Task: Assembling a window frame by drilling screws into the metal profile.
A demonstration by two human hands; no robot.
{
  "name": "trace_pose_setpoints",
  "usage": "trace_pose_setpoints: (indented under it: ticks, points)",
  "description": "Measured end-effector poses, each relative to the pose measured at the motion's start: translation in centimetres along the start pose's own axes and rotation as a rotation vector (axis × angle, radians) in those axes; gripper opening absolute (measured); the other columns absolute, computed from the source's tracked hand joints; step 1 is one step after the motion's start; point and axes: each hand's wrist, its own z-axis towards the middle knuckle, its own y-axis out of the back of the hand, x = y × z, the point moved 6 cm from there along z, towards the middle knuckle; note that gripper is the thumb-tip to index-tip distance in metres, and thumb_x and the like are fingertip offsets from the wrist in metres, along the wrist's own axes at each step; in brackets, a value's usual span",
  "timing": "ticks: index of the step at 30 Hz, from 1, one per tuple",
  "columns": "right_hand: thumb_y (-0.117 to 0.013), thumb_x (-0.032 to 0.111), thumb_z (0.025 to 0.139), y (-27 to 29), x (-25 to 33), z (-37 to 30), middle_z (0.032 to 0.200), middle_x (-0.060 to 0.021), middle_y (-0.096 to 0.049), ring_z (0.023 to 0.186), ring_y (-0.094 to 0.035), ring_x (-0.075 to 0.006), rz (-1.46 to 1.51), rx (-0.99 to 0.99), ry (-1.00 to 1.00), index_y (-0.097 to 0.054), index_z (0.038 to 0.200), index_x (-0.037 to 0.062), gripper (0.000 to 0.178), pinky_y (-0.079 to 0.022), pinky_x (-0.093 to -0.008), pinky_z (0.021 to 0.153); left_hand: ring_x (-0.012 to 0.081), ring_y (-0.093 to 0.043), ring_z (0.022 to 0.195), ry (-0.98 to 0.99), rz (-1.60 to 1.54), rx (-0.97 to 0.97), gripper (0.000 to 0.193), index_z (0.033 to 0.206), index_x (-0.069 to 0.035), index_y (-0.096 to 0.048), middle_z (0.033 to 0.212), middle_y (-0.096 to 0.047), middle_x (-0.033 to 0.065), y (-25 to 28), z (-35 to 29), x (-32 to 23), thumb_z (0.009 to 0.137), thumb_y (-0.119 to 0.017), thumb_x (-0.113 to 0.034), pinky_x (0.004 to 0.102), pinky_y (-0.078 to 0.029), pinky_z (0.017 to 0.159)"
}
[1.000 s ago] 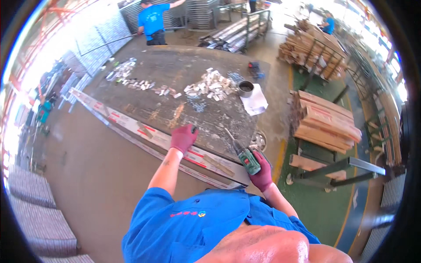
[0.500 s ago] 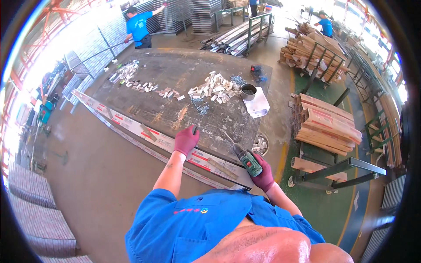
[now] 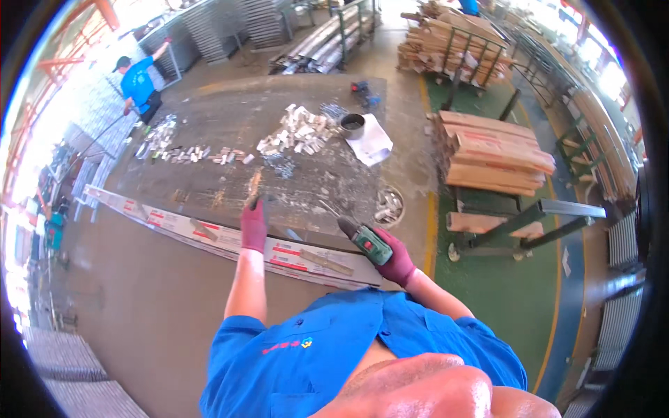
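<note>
My right hand (image 3: 396, 261), in a maroon glove, grips a green and black cordless drill (image 3: 369, 242). Its long thin bit points up and left over the dark worktable (image 3: 306, 209). My left hand (image 3: 254, 226), gloved alike, reaches over the table's near edge with fingers drawn together; whatever they hold is too small to make out. Beneath both hands, along that edge, lies a long profile (image 3: 282, 254) in white and red film. Short flat strips (image 3: 326, 262) rest on it. Beyond my hands are small screws (image 3: 282, 166) and a heap of pale small blocks (image 3: 296, 132).
A round tin (image 3: 352, 125) stands on white paper (image 3: 373, 145), near a red and blue power tool (image 3: 364, 93). A round container of pieces (image 3: 389, 206) sits beside the table's right edge. Carts of wrapped profiles (image 3: 495, 153) stand right. A co-worker (image 3: 139, 87) stands far left.
The view has shifted, so the table and carts sit further left. My left hand has turned, its fingers now pointing away from me. My right hand still holds the drill over the table.
</note>
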Motion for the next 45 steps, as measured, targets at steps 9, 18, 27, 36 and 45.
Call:
trace_pose_setpoints:
  ticks: [9, 18, 27, 36, 45]
  points:
    - [-0.076, 0.011, 0.089, 0.4, -0.7, -0.2, 0.132, -0.0187, -0.068, 0.121, -0.067, -0.0389, -0.026, 0.002, 0.014, -0.060, 0.142, 0.0071, 0.056, -0.054, -0.0428, 0.101, 0.0098, -0.053, 0.061, 0.613, -0.853, 0.268, 0.024, 0.119, -0.006, -0.072, 0.076, -0.058, -0.0032, -8.9, -3.6, -3.3, 0.102, -0.066, -0.021, 0.0261, -0.043, 0.053]
    - [-0.074, 0.010, 0.090, 0.7, -0.3, 0.3, 0.133, -0.0184, -0.068, 0.122, -0.067, -0.0384, 0.045, 0.018, 0.027, -0.060, 0.143, 0.0074, 0.054, -0.054, -0.0424, 0.101, 0.0116, -0.070, 0.075, 0.552, -0.693, 0.251, 0.018, 0.115, -0.006, -0.077, 0.098, -0.076, 0.0030, -10.3, -5.6, -3.2, 0.100, -0.069, -0.011, 0.0242, -0.055, 0.066]
    - [-0.075, 0.022, 0.096, 2.1, -0.8, -0.3, 0.130, -0.0195, -0.069, 0.119, -0.067, -0.0383, 0.007, -0.040, -0.055, -0.064, 0.138, 0.0066, 0.046, -0.054, -0.0435, 0.099, 0.0051, -0.058, 0.066, 0.448, -0.302, 0.242, 0.017, 0.111, -0.013, -0.080, 0.084, -0.071, -0.0025, -12.0, -5.6, -5.2, 0.099, -0.075, -0.022, 0.0238, -0.043, 0.057]
    - [-0.075, 0.022, 0.096, 1.0, 0.9, 0.9, 0.130, -0.0198, -0.068, 0.119, -0.067, -0.0390, 0.015, -0.024, 0.044, -0.063, 0.140, 0.0064, 0.047, -0.053, -0.0437, 0.102, 0.0050, -0.057, 0.062, 0.465, -0.396, 0.254, 0.017, 0.108, -0.013, -0.077, 0.082, -0.071, -0.0036, -10.3, -6.1, -5.0, 0.102, -0.071, -0.027, 0.0215, -0.043, 0.052]
    - [-0.076, 0.028, 0.098, 0.7, 1.3, -0.1, 0.124, -0.0188, -0.070, 0.112, -0.069, -0.0396, -0.015, -0.030, -0.082, -0.066, 0.135, 0.0078, 0.043, -0.055, -0.0425, 0.096, 0.0066, -0.062, 0.072, 0.425, -0.193, 0.354, 0.025, 0.109, -0.010, -0.080, 0.085, -0.073, -0.0013, -10.9, -6.9, -5.3, 0.102, -0.067, -0.030, 0.0241, -0.046, 0.063]
